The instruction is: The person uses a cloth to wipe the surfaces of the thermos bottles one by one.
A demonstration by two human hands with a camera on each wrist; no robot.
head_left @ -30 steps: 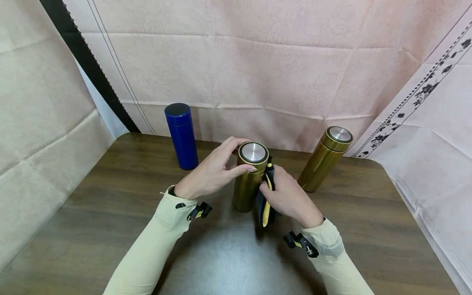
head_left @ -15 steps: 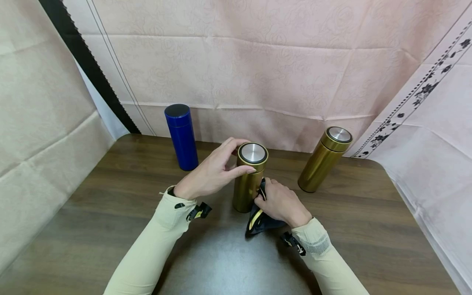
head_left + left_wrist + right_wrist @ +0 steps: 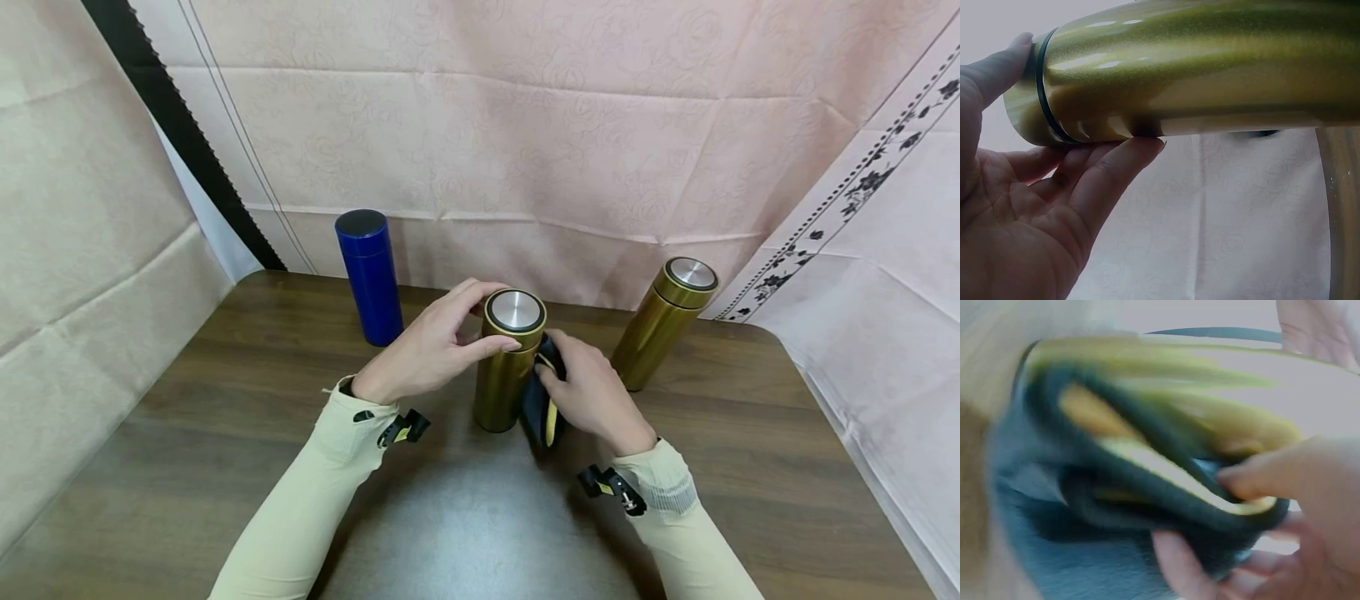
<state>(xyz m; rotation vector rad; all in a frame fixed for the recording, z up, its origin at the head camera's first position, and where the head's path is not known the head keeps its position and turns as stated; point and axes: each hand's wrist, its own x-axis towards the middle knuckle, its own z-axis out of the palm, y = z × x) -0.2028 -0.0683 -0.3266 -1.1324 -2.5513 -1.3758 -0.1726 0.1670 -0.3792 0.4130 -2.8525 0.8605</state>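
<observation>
A gold vacuum flask [image 3: 501,387] with a silver-topped lid stands upright on the wooden table. My left hand [image 3: 435,342] grips it near the lid, thumb on the near side and fingers round the far side. The left wrist view shows that same flask [image 3: 1210,69] lying across the frame, with fingertips under its body just past the dark ring. In my right hand [image 3: 592,387] is a folded dark cloth [image 3: 542,408] with yellow edging, held against the flask's right side. The right wrist view has the cloth [image 3: 1104,550] blurred, pinched between thumb and fingers.
A blue flask [image 3: 372,287] with a black top stands at the back left of the table [image 3: 225,433]. Another gold flask [image 3: 656,333] stands to the right, just beyond my right hand. A pale patterned cloth [image 3: 525,150] hangs behind the table.
My right hand and the cloth slid down the flask's side toward its base, then came back up. My left hand and the flask have stayed in place.
</observation>
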